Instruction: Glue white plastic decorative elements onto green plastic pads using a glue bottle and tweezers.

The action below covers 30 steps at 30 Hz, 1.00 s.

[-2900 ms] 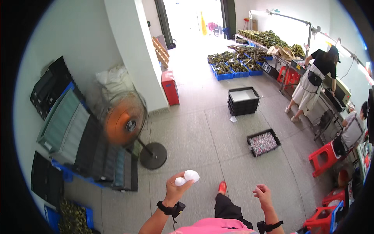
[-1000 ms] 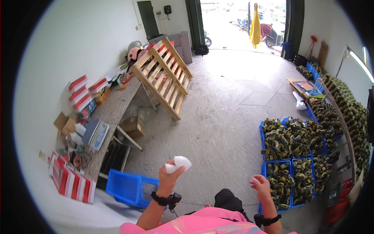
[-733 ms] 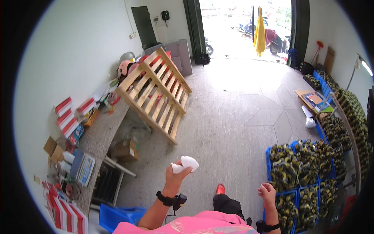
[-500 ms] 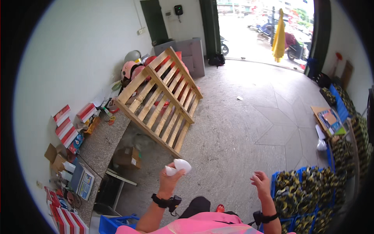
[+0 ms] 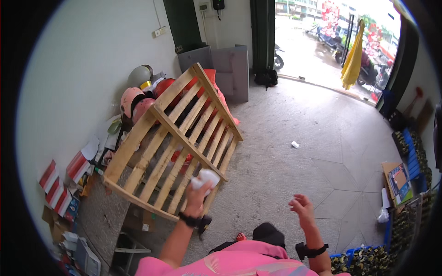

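My left hand (image 5: pixel 195 200) is closed around a soft-looking white wad (image 5: pixel 205 178), whose exact kind I cannot make out. Behind it stands a wooden slatted pallet (image 5: pixel 162 120), tilted up over the things at the wall; in the picture the wad overlaps its lower right part. My right hand (image 5: pixel 302 209) hangs over the floor with loosely bent fingers that stand apart, and nothing shows in it. Each wrist wears a black strap with a small device.
Helmets (image 5: pixel 133 102) and red bags lie behind the pallet. Along the left wall runs a counter (image 5: pixel 99 218) with red-and-white boxes (image 5: pixel 54 188). Blue crates of small dark and yellow parts (image 5: pixel 368 260) stand at the right. A white scrap (image 5: pixel 294 144) lies on the floor before the open doorway.
My view has moved forward, so the pallet looks nearer and the crates have slid toward the lower right edge. The white wad stays in my left hand, now seen against the pallet.
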{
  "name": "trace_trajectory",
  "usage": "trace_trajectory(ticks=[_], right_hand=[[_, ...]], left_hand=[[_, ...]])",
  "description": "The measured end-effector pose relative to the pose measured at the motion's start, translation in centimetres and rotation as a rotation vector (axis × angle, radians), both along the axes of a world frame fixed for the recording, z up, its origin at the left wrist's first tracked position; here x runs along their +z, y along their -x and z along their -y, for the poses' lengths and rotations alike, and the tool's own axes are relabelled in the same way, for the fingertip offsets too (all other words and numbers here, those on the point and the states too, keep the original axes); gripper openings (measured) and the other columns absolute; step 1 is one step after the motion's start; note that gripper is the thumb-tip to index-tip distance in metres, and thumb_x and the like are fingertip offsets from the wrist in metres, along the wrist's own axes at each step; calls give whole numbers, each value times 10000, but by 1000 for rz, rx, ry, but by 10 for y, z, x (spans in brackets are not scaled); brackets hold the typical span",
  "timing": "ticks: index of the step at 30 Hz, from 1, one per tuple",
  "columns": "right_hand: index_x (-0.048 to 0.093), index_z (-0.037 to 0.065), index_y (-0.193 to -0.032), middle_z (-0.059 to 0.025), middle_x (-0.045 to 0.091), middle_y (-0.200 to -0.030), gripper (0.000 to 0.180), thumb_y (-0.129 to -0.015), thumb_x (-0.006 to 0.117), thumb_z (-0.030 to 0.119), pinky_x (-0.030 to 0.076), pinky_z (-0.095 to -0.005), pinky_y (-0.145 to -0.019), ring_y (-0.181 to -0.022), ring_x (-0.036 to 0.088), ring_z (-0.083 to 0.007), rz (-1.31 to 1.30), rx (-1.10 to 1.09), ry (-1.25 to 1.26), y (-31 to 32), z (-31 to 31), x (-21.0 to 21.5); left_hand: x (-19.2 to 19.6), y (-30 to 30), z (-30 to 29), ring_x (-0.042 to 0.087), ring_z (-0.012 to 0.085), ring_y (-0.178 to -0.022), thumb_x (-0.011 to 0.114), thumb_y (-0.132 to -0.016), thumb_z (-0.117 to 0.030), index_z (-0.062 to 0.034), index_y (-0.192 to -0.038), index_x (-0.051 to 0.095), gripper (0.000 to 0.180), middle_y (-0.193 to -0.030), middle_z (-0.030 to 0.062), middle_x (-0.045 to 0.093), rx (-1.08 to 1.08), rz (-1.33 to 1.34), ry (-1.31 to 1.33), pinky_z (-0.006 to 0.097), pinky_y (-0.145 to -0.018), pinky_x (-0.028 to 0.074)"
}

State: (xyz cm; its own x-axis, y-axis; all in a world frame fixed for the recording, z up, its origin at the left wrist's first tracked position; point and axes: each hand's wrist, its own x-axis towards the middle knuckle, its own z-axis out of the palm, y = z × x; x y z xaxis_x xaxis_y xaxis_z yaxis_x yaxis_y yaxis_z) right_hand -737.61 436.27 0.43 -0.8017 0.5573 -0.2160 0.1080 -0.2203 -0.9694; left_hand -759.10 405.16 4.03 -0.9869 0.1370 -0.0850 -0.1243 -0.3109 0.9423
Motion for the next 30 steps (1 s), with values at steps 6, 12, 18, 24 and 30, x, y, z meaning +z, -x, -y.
trace_trajectory(ticks=[6,12,18,24,30], right_hand=[[558,20,-1124,-74,636,-947,279,-881,640,128,508,-273,-664,-839,640,-153,148,-79,25,147,-125,-34],[567,17,-1102,-47,636,-932,260,-889,637,147,506,-271,-657,-842,637,-138,113,-43,-35,361,-252,-30],[572,11,-1115,-51,642,-924,263,-900,635,148,503,-262,-680,-846,634,-131,0,269,-53,583,-294,12],[577,-1,-1106,-55,649,-903,248,-907,625,138,502,-259,-690,-850,633,-127,-86,471,-50,743,-291,5],[579,-8,-1098,-54,650,-920,234,-914,616,131,505,-265,-691,-845,638,-133,7,551,-15,859,-311,3]], left_hand=[[-4,233,-153,625,118,-769,716,-807,-79,-16,-1102,626,315,-956,40,666,-133,-87,8,245,-682,490],[11,415,-279,641,138,-726,772,-763,-178,-131,-1058,605,342,-918,28,664,-44,55,-125,245,-555,440],[14,579,-323,638,144,-724,761,-776,-197,-158,-1064,575,345,-910,11,652,4,253,-124,250,-594,452],[-10,745,-343,635,158,-705,757,-764,-185,-125,-1060,565,358,-881,24,647,126,196,-113,270,-575,445],[-21,900,-355,631,172,-712,748,-771,-190,-119,-1046,577,332,-901,45,643,192,309,-233,293,-575,453]])
